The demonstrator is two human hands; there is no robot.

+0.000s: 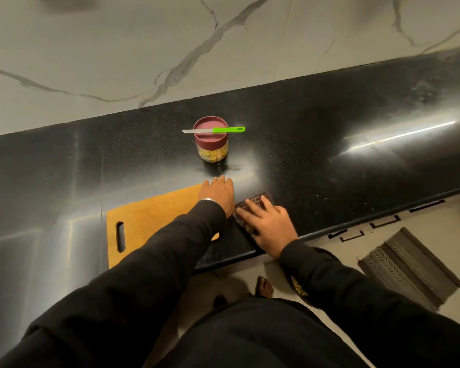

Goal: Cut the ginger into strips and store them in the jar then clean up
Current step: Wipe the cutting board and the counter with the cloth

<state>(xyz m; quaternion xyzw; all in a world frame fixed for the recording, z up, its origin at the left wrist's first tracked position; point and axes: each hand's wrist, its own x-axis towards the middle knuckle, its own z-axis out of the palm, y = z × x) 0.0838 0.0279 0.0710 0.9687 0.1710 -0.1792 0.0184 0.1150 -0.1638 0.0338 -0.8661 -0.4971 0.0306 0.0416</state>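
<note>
1. Near the front edge of the black granite worktop (329, 144), your right hand (270, 224) lies flat, fingers spread, pressing on a dark patterned cloth (252, 205); it pinches nothing.
2. Your left hand (218, 193) rests palm down, fingers straight and close together, at the far right corner of the wooden cutting board (146, 221), arm reaching across the board.
3. The jar (211, 140), maroon lid on and yellowish ginger strips visible inside, stands well back toward the wall, apart from both hands; a green-handled knife (215, 130) lies across its lid.
4. Judged stage: cutting and storing look done; wiping is in hand.
5. To wipe well, keep your palm flat on the cloth, sweep toward the front edge in overlapping passes, and steady the board with your left hand so it does not slide.
6. Avoid jolting the jar: the balanced knife could slip off.
</note>
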